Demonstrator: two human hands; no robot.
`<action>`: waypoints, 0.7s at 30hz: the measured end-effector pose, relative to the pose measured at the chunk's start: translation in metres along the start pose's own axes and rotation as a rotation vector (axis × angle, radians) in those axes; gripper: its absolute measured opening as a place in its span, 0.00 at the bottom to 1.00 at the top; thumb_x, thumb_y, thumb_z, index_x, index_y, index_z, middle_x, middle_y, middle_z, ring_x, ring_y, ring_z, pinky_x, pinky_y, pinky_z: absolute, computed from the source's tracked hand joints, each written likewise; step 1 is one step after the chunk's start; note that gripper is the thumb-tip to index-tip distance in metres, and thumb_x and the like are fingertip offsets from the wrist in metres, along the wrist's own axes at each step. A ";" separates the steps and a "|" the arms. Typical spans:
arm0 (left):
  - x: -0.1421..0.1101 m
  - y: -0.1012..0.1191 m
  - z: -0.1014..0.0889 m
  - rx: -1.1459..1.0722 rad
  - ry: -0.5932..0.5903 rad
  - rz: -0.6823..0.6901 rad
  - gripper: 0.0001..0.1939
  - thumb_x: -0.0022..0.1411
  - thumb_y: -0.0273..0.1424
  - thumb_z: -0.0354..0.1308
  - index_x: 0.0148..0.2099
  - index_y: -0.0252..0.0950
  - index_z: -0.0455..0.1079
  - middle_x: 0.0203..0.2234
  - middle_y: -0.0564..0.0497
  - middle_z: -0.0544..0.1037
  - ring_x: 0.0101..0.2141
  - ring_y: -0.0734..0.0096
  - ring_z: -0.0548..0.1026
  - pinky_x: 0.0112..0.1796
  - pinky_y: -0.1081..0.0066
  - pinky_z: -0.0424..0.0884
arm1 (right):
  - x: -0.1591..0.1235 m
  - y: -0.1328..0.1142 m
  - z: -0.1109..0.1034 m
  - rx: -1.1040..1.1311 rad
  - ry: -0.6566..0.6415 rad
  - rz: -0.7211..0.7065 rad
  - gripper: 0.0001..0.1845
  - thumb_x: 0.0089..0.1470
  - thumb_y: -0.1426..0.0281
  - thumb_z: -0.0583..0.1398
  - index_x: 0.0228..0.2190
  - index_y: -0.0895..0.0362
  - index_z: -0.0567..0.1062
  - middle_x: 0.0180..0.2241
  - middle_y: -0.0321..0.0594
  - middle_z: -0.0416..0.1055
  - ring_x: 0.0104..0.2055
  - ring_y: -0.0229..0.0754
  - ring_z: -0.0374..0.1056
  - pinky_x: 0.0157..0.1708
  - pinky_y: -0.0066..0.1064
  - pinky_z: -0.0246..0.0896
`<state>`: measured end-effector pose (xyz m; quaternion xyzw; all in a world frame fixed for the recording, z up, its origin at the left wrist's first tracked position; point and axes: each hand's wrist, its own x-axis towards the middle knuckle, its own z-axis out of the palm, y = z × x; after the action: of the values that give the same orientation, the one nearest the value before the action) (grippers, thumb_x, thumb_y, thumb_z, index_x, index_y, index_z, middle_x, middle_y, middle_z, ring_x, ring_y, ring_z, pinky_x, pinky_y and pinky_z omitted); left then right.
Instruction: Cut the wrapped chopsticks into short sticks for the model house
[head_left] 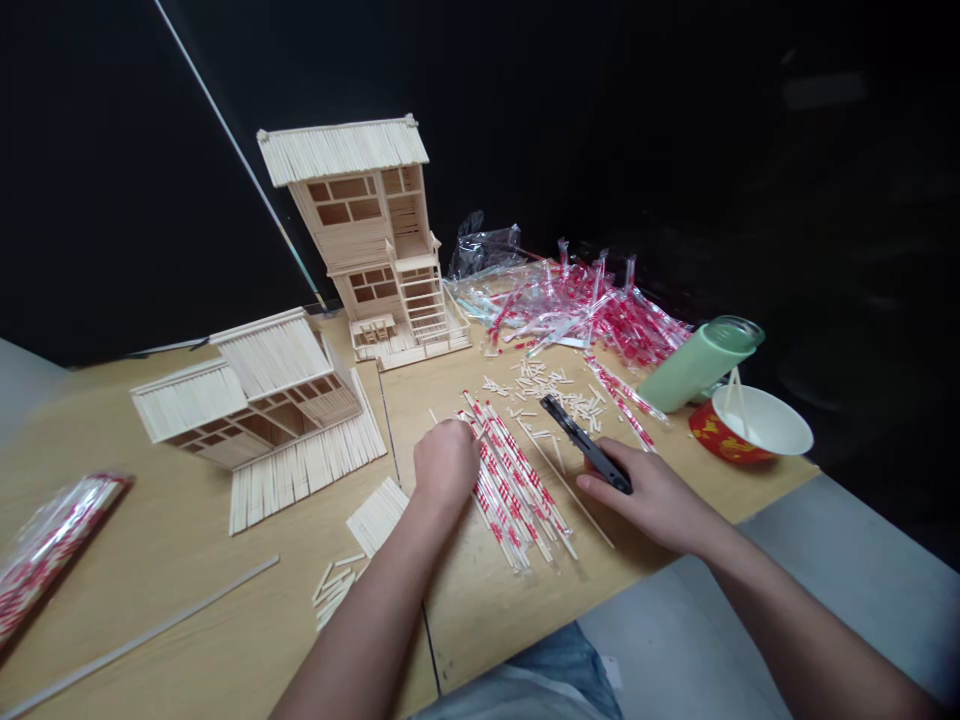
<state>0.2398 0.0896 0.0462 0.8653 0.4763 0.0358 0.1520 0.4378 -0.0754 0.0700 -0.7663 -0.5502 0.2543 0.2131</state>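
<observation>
My left hand [448, 462] is closed in a fist at the left edge of a pile of wrapped chopsticks [517, 480]. Thin pale ends, apparently of a bare chopstick, poke out of it; most of it is hidden by my fingers. The pile lies in clear sleeves with red print. In my right hand [656, 495] is a black cutter-like hand tool [581, 440], its long narrow front pointing up and left. Short cut wooden pieces [544, 385] lie scattered beyond the tool. A bare chopstick [577, 495] rests on the table between the pile and my right hand.
A two-storey stick house [375, 240] and a lower one [262, 400] stand behind and left. Red-printed wrappers [600, 300] heap at the back. To the right are a green bottle [694, 365] and a red bowl [735, 445]. A stick panel [379, 515] lies near my left forearm.
</observation>
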 end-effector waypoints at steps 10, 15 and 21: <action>-0.005 -0.029 -0.004 -0.058 0.044 0.080 0.12 0.67 0.38 0.56 0.39 0.41 0.79 0.36 0.48 0.83 0.36 0.62 0.78 0.31 0.70 0.64 | -0.009 0.003 0.005 -0.003 -0.013 0.017 0.15 0.57 0.55 0.57 0.30 0.54 0.67 0.24 0.35 0.68 0.28 0.43 0.64 0.29 0.33 0.55; 0.004 -0.026 -0.007 0.015 -0.016 0.312 0.11 0.67 0.36 0.56 0.37 0.40 0.80 0.37 0.48 0.81 0.36 0.64 0.78 0.32 0.70 0.64 | -0.012 0.003 0.008 0.024 -0.016 0.003 0.14 0.58 0.56 0.57 0.31 0.54 0.68 0.25 0.35 0.69 0.27 0.43 0.63 0.29 0.33 0.55; 0.015 -0.036 -0.012 0.134 -0.077 0.537 0.11 0.66 0.29 0.56 0.33 0.39 0.78 0.32 0.48 0.79 0.34 0.64 0.77 0.28 0.70 0.60 | -0.016 0.006 0.006 0.032 -0.030 0.015 0.15 0.58 0.55 0.57 0.32 0.53 0.68 0.25 0.35 0.70 0.28 0.44 0.65 0.30 0.33 0.57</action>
<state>0.2166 0.1228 0.0457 0.9694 0.2250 0.0102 0.0974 0.4345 -0.0927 0.0645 -0.7631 -0.5434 0.2759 0.2152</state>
